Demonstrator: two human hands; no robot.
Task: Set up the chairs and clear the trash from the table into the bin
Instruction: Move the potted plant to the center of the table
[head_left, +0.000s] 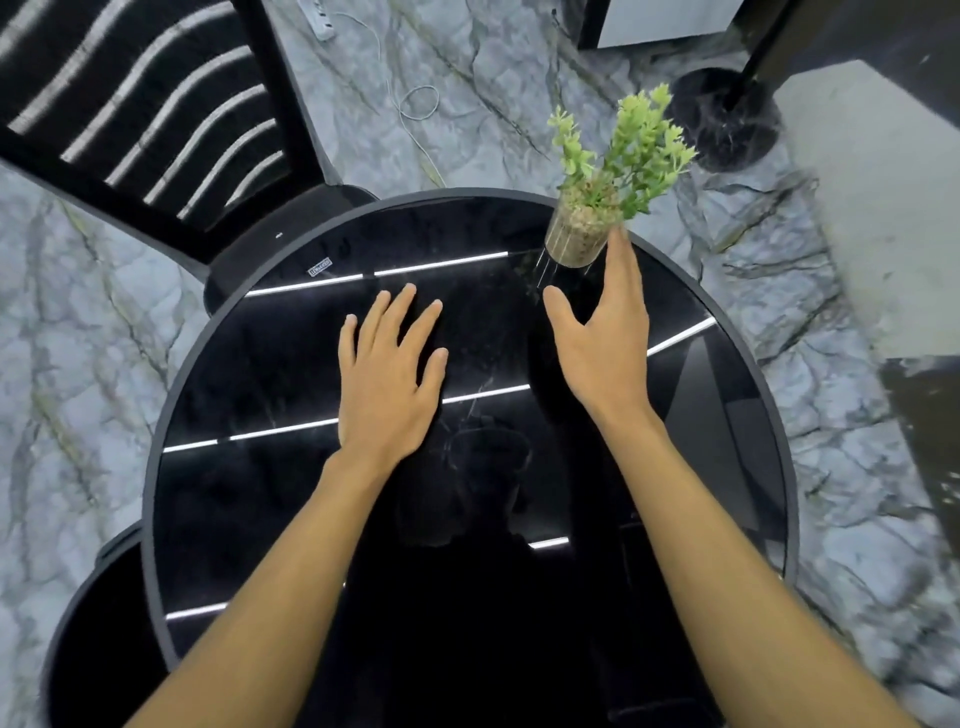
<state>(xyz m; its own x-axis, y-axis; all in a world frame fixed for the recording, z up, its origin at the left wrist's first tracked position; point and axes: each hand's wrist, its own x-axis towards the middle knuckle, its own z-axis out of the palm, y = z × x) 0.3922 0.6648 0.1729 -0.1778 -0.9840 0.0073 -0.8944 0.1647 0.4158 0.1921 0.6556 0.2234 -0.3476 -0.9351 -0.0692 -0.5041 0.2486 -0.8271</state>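
Nearest the person, at the lower left, a dark rounded seat (98, 634) sits partly tucked under the rim of the round table (156, 467). The table top is glossy black and mirrors strip lights overhead. No trash is visible on it.

Both bare forearms reach out over the top. The left hand (387, 374) is palm down at the centre of the table, fingers (397, 312) spread and straight, holding nothing; whether the palm presses the glass or hovers just above it cannot be told. The right hand (605, 338) is stretched toward the far right edge, wide open with the thumb splayed apart from the fingers. Its fingertips reach the side of a clear glass pot (576, 236); the hand is not closed around it.

The pot stands upright near the far rim of the table, filled with pebbles and carrying a green artificial plant (631, 143).

Beyond the far left rim stands a black slatted chair (140, 109), its seat pushed against the table. Further back, a white cable (415, 104) lies on the grey marble floor (493, 78), and a round black lamp base (724, 119) stands at the upper right. No bin is in view.
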